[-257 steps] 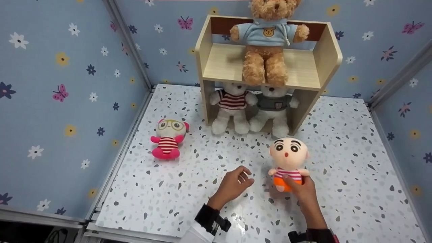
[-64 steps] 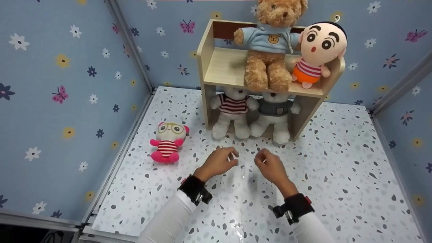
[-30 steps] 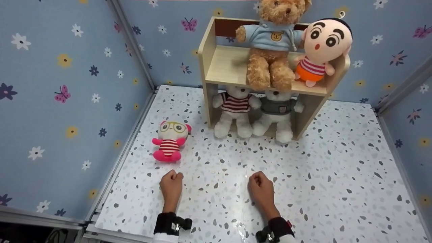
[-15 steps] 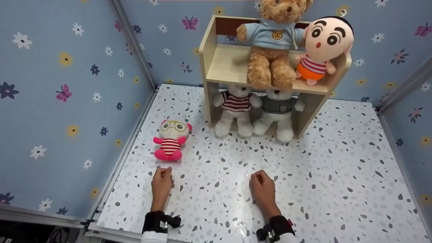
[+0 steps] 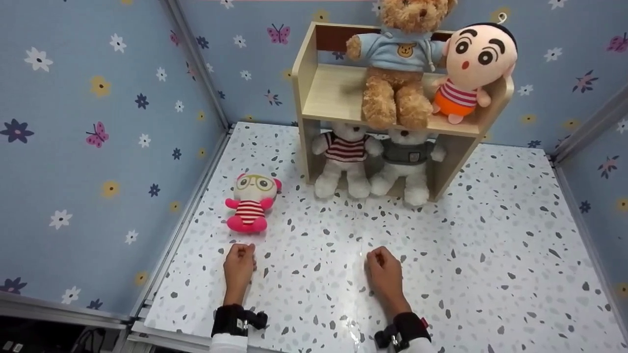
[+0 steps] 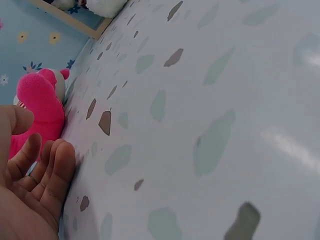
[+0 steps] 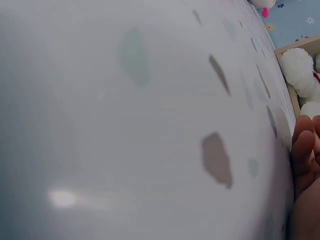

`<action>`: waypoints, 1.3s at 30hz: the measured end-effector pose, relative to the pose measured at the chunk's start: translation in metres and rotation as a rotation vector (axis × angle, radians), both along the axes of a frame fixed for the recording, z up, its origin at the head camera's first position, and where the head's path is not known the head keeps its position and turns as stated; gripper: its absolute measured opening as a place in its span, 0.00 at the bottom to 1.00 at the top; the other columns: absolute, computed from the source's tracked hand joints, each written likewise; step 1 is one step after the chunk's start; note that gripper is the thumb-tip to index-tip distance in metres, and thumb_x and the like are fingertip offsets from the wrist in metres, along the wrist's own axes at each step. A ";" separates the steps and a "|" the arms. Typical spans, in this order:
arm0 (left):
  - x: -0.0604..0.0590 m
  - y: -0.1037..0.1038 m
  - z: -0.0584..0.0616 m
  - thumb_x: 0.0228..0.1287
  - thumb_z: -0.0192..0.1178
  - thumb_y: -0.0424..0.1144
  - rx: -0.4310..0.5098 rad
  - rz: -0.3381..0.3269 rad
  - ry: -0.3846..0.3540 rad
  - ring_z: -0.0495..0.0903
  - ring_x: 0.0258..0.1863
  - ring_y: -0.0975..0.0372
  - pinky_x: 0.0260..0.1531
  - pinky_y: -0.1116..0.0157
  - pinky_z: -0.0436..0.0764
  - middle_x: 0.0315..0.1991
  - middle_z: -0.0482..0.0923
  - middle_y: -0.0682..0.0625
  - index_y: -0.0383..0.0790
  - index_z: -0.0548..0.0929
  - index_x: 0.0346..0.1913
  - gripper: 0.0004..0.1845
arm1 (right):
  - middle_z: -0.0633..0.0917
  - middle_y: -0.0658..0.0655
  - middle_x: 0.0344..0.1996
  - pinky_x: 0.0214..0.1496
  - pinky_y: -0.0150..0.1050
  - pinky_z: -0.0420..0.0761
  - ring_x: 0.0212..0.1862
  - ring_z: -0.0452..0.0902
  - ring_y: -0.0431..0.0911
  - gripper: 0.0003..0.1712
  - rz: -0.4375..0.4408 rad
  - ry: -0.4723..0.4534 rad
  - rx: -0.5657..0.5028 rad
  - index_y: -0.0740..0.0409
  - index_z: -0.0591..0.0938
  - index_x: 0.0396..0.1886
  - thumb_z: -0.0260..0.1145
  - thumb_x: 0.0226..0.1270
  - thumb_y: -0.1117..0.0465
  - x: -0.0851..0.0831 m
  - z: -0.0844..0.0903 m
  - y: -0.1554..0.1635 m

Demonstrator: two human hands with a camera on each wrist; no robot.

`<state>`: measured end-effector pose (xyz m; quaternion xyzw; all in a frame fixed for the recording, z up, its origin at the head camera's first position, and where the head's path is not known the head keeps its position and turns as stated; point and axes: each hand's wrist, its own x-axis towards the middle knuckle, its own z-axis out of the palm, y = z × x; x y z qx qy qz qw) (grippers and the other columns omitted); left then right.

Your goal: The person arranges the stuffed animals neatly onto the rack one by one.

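Observation:
My left hand (image 5: 239,267) rests on the speckled tabletop, loosely curled around nothing, just in front of a pink panda plush (image 5: 250,211). In the left wrist view, a gap separates its fingers from the panda's pink foot. Farther right, my right hand (image 5: 385,274) also lies on the table with bent fingers and holds nothing. On the upper shelf of a small wooden rack (image 5: 333,93), a boy doll (image 5: 458,98) in orange shorts leans beside a brown teddy bear (image 5: 395,98) in a blue hoodie. The top of the teddy's head is cut off.
Two white bears sit in the rack's lower compartment, one in a striped shirt (image 5: 346,147), the other in a grey shirt (image 5: 405,152). Flowered wall panels (image 5: 64,162) enclose the table on the left, back and right. A metal frame runs along the table's left edge.
The boy doll, earlier gripped in my right hand, now sits on the upper shelf's right end. Both hands have drawn back toward the front, the left one moving left near the panda plush.

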<state>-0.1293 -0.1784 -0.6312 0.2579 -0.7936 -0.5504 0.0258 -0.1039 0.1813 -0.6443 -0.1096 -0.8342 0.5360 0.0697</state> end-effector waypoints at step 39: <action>-0.031 -0.023 0.032 0.73 0.34 0.62 0.048 0.094 -0.009 0.80 0.41 0.49 0.37 0.59 0.77 0.49 0.76 0.38 0.42 0.62 0.62 0.30 | 0.78 0.52 0.22 0.28 0.36 0.73 0.26 0.73 0.47 0.08 0.005 -0.031 -0.100 0.48 0.80 0.29 0.61 0.68 0.53 -0.004 0.000 0.004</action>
